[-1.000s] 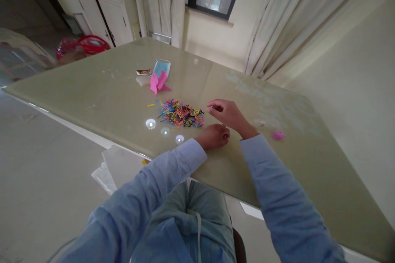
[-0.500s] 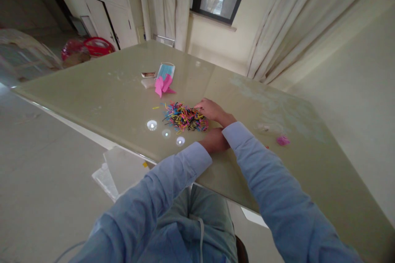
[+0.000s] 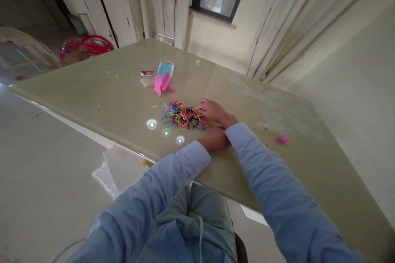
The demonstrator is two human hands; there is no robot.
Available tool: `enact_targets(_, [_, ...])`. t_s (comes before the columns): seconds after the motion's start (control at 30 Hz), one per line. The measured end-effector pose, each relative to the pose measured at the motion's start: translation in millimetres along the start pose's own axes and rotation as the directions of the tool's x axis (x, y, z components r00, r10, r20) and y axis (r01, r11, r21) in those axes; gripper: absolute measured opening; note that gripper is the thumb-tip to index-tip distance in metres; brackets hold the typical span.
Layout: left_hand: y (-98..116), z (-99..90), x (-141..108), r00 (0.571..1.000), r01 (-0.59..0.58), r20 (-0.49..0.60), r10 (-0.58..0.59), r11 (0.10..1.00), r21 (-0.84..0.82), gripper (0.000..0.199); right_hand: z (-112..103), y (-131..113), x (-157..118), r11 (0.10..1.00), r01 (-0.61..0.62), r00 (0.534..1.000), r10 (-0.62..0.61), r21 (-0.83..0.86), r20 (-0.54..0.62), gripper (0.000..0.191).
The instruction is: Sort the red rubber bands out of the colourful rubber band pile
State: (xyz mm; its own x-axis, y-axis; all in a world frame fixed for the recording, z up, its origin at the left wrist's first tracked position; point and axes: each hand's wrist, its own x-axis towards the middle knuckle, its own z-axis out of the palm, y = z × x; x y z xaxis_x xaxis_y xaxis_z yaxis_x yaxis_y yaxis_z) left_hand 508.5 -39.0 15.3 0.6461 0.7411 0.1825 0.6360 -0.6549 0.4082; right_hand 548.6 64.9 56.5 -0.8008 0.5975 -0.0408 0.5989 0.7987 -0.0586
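Note:
A pile of thin colourful bands [image 3: 184,116], which look like small rubber bands, lies on the glossy table [image 3: 123,107]. At the pile's right edge is my right hand [image 3: 212,110], its fingers bent and pressed together. Whatever they may hold is too small to make out. My left hand [image 3: 216,139] rests on the table just below, partly under my right wrist. The right forearm and the angle of view hide its fingers, so its grip does not show.
Behind the pile lie a pink paper piece [image 3: 163,83], a blue face mask [image 3: 166,68] and a small packet [image 3: 147,73]. A pink lump [image 3: 282,139] sits to the right. Light spots [image 3: 151,124] shine on the tabletop near its front edge.
My right hand's fingers have drawn slightly right and closed more at the pile's edge. My left hand stays in about the same place. The view has shifted slightly.

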Motion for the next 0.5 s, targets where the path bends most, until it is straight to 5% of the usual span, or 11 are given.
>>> enact_targets(0.3, [3, -9.6, -2, 0.995, 0.095, 0.017, -0.094, 0.992, -0.079, 0.030, -3, -1, -18, 0.985, -0.102, 0.977, 0.126, 0.139, -0.171, 0.020])
enact_targets(0.5, [1, -9.0, -2, 0.994, 0.105, 0.014, -0.104, 0.990, -0.093, 0.028, -3, 2, -47, 0.920, -0.038, 0.902, 0.200, 0.391, -0.382, 0.012])
